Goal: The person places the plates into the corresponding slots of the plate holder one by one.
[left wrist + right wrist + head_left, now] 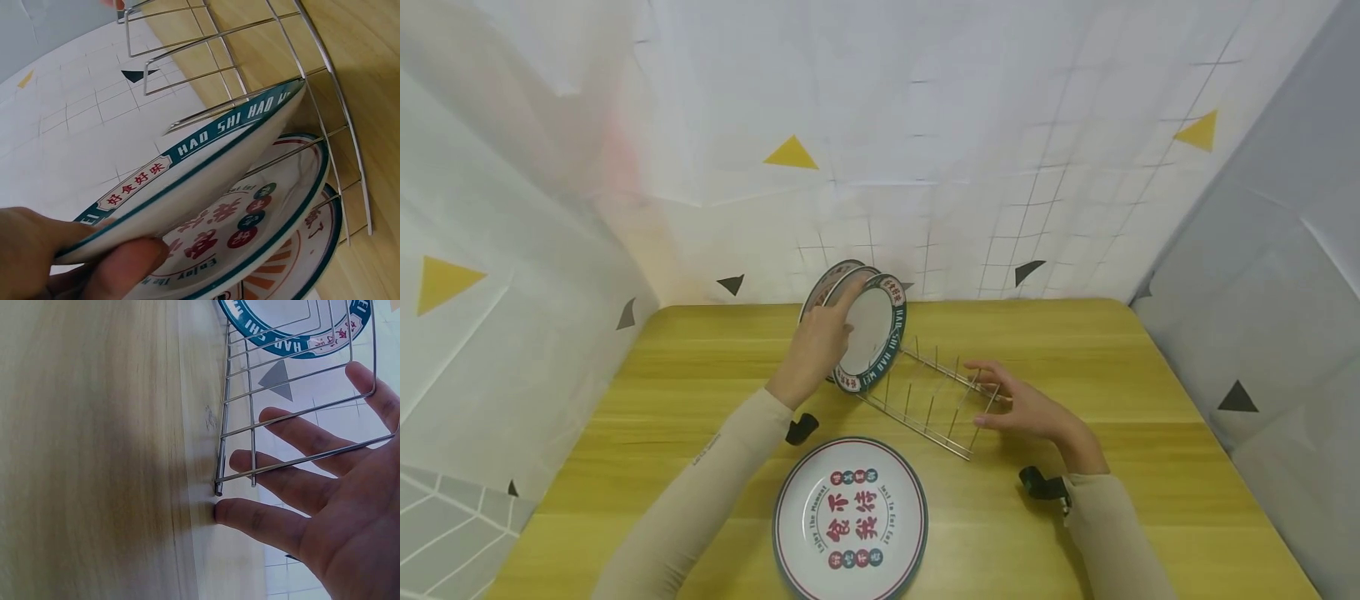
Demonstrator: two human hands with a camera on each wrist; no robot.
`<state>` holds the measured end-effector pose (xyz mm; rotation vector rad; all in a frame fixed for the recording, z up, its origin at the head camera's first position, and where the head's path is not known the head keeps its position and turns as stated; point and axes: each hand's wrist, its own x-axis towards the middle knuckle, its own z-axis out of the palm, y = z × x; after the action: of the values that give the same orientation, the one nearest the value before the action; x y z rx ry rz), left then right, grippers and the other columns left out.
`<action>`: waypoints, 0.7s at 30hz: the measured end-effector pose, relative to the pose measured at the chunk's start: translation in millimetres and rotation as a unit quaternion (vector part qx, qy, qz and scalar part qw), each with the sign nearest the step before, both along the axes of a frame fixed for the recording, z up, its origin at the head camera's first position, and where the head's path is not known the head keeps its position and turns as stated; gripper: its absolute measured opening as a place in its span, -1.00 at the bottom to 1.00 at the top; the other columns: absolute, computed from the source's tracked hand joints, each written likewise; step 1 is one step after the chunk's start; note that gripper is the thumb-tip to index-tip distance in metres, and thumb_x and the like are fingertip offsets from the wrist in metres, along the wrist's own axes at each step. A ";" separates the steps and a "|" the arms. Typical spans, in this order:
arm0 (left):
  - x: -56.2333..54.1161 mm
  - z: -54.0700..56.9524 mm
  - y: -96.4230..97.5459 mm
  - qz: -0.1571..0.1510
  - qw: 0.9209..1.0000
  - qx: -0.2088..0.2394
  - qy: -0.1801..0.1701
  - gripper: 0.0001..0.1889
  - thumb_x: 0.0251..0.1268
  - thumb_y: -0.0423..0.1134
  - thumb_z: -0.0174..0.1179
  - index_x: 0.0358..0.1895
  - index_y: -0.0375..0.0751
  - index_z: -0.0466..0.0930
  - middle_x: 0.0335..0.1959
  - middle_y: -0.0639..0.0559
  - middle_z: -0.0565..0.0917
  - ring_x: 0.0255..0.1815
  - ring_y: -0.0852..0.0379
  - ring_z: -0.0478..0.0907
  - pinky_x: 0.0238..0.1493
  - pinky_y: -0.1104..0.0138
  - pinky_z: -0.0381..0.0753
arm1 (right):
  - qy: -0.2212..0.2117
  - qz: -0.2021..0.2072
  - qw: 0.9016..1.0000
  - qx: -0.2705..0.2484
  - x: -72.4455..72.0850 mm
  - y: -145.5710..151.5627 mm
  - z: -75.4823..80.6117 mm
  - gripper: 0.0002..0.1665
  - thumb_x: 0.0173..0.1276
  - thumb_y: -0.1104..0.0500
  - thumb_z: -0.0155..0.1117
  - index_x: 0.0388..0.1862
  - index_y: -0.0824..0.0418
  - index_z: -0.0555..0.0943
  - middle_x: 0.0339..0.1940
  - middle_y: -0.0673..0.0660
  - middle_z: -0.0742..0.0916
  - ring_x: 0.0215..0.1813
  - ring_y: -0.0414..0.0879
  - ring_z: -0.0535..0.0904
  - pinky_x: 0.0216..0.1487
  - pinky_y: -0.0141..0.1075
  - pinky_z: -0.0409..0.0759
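Observation:
My left hand (pixel 820 339) grips a round white plate (pixel 870 329) with a dark green lettered rim, thumb on one face and fingers on the other. In the left wrist view, the edge of this plate (pixel 206 162) sits among the wires of a metal dish rack (pixel 325 94). Two more plates stand tilted behind it, one with red characters (pixel 294 181). My right hand (pixel 1026 408) is at the opposite end of the dish rack (pixel 925 425). Its fingers are spread beside and behind the end wires in the right wrist view, touching the rack; the thumb is hidden there.
A large white plate (pixel 850 517) with red characters lies flat on the wooden table (pixel 1075 350), near the front; a second rim shows under its edge. White patterned sheets (pixel 925 150) hang behind the table and at both sides. Each wrist carries a black camera mount (pixel 1037 483).

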<state>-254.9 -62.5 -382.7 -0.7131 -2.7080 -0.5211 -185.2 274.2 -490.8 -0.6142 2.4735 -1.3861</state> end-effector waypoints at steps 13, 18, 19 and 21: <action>-0.2 -6.0 -2.6 -0.013 0.999 0.019 0.026 -0.23 0.24 -0.49 0.23 0.50 -0.06 0.15 -0.70 -0.03 0.47 -0.78 0.15 0.30 -0.70 0.39 0.28 | 0.000 0.007 1.000 -0.010 0.2 0.3 0.3 -0.02 0.25 0.08 0.43 0.53 -0.07 0.09 0.46 0.40 0.32 0.45 0.38 0.24 0.31 0.40 0.20; -0.5 -8.2 -5.0 -0.018 0.998 0.030 0.043 -0.32 0.25 -0.42 0.27 0.44 -0.17 0.25 -0.48 -0.19 0.67 -0.62 0.03 0.55 -0.54 0.23 0.56 | -0.003 0.001 1.000 -0.010 1.1 -0.2 0.4 -0.02 0.24 0.12 0.44 0.52 -0.11 0.10 0.45 0.39 0.34 0.44 0.36 0.26 0.31 0.37 0.22; 0.0 -8.2 -5.9 -0.017 0.998 0.030 0.045 -0.33 0.26 -0.38 0.28 0.43 -0.18 0.27 -0.39 -0.21 0.70 -0.57 0.01 0.59 -0.50 0.20 0.60 | -0.003 0.000 1.000 -0.009 1.3 -0.3 0.5 -0.02 0.24 0.12 0.44 0.52 -0.13 0.10 0.45 0.38 0.34 0.44 0.35 0.26 0.31 0.37 0.23; 2.6 -6.2 -8.9 -0.016 0.998 0.033 0.054 -0.37 0.26 -0.30 0.31 0.40 -0.18 0.32 -0.23 -0.22 0.70 -0.49 0.00 0.60 -0.46 0.19 0.62 | -0.003 0.000 1.000 -0.009 1.4 -0.5 0.8 -0.03 0.25 0.13 0.43 0.52 -0.12 0.10 0.45 0.39 0.35 0.43 0.36 0.27 0.31 0.37 0.24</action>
<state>-252.3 -71.4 -388.8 -0.7462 -2.5704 -0.5613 -183.8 273.8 -489.9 -0.6136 2.4580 -1.4105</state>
